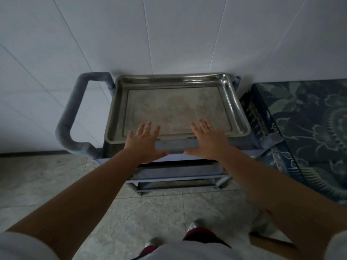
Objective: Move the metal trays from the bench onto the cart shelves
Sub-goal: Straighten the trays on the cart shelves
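Observation:
A shallow rectangular metal tray (176, 104) lies on the top shelf of a grey-blue cart (174, 145) against the white wall. My left hand (145, 142) and my right hand (208, 140) hover flat over the tray's near rim, fingers spread, holding nothing. Below the top shelf, the edges of two more metal trays (176, 170) show on the lower shelves, mostly hidden.
The cart's padded grey handle (69, 117) loops out on the left. A bench covered in dark blue patterned cloth (308, 124) stands close on the right. The tiled floor (56, 181) stretches left and toward me, with my feet below.

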Demonstrator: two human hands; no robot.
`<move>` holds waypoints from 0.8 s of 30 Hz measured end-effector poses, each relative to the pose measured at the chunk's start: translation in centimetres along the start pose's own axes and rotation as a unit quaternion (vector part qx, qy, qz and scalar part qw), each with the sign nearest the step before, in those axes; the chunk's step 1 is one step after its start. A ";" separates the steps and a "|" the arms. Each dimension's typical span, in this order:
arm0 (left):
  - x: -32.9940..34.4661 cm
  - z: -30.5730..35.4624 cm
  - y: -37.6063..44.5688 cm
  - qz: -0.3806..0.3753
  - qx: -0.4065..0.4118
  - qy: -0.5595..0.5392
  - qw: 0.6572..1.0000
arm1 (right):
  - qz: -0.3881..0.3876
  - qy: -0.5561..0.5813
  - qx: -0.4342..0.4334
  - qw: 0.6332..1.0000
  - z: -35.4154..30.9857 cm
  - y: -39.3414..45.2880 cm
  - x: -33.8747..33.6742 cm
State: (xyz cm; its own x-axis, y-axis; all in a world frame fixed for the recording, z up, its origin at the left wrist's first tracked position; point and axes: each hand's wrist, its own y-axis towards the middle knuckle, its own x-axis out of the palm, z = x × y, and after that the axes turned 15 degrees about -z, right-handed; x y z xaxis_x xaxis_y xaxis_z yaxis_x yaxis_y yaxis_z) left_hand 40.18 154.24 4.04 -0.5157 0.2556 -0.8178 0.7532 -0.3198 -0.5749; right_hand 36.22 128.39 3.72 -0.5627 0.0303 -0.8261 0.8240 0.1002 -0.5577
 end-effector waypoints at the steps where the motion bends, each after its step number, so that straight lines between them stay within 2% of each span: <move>1: 0.0 0.3 1.0 -0.006 -0.004 0.003 1.000 | -0.007 -0.001 -0.004 1.000 0.7 0.6 0.0; 6: 1.2 1.2 5.0 -0.071 -0.020 0.045 0.996 | -0.053 -0.039 -0.016 0.998 3.5 3.4 1.2; 9: 2.4 1.7 6.0 -0.079 -0.009 0.057 0.995 | -0.052 -0.055 -0.020 0.997 4.3 4.2 2.8; 13: 2.6 1.6 6.2 -0.031 0.002 0.049 0.998 | 0.022 -0.078 -0.030 0.996 4.3 4.7 4.1; 24: 6.2 1.5 3.1 0.054 -0.009 0.003 0.998 | 0.106 -0.069 -0.023 0.992 1.2 1.3 6.2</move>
State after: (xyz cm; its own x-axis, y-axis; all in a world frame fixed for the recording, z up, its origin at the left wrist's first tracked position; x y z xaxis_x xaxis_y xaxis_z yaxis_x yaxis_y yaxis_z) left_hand 38.65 153.50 -2.85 -0.4279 0.2257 -0.8752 0.8121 -0.3290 -0.4819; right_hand 33.92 127.55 -2.22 -0.3611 -0.0802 -0.9291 0.9168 0.1520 -0.3694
